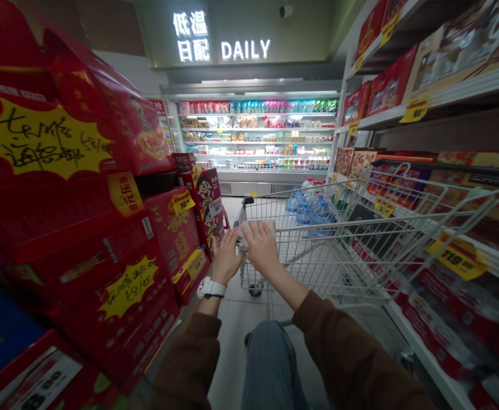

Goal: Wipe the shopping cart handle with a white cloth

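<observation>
A pale grey cloth [268,225] lies over the near left part of the wire shopping cart [313,250]. My right hand [260,244] presses on the cloth with its fingers bent over it. Beside it my left hand [226,259], with a white watch on the wrist, has its fingers at the cloth's left edge, by the cart's left side. What the left fingers hold, if anything, is too small to tell. The cart stands sideways, its handle end reaching the shelves on the right.
Stacked red gift boxes [82,239] rise close on the left. Shelves [480,85] with boxes line the right. Blue-tinted water bottles [307,209] stand behind the cart, and a lit refrigerated display [258,139] is at the back.
</observation>
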The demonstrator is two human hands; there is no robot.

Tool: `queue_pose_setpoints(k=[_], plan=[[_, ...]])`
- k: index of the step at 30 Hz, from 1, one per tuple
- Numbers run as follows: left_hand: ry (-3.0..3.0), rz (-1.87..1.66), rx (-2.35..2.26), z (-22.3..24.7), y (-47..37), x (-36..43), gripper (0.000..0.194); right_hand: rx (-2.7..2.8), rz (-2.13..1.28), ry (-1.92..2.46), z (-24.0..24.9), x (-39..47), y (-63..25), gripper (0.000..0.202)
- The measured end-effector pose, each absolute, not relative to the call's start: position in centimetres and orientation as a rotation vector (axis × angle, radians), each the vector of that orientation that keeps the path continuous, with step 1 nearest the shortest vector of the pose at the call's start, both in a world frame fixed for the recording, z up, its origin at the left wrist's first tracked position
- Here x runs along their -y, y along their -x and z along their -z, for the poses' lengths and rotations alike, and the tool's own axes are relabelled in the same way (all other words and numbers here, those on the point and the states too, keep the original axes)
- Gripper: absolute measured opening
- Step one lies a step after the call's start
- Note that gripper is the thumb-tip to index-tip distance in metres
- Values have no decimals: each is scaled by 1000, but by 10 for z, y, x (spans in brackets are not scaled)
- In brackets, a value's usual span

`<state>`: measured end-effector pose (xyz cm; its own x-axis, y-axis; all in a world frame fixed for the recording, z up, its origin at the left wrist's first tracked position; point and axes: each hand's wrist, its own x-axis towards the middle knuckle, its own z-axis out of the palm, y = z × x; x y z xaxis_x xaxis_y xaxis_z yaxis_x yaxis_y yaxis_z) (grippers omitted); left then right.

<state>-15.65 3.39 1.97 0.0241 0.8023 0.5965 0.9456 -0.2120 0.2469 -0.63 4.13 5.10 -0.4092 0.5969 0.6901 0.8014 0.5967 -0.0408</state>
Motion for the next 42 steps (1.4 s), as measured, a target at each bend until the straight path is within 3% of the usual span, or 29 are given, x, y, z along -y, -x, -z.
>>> queue_pose_setpoints(k=[7,20,25,33,42], plan=[[2053,944,1803,-20,160,-32,60,2194,427,957,-46,-46,-29,68],[1911,1040,1796,-27,137,-32,53,2053,610,1065,-51,-59,-270,78],[2076,1001,1646,-35,66,-41,55,1869,622,1184,-52,-62,-334,75],[2333,1164,1311,-47,-93,-52,60,2079,583,1117,-60,-57,-315,83],[2276,1184,1288,-43,-95,-63,52,1942,543,1222,-77,-68,-429,74]])
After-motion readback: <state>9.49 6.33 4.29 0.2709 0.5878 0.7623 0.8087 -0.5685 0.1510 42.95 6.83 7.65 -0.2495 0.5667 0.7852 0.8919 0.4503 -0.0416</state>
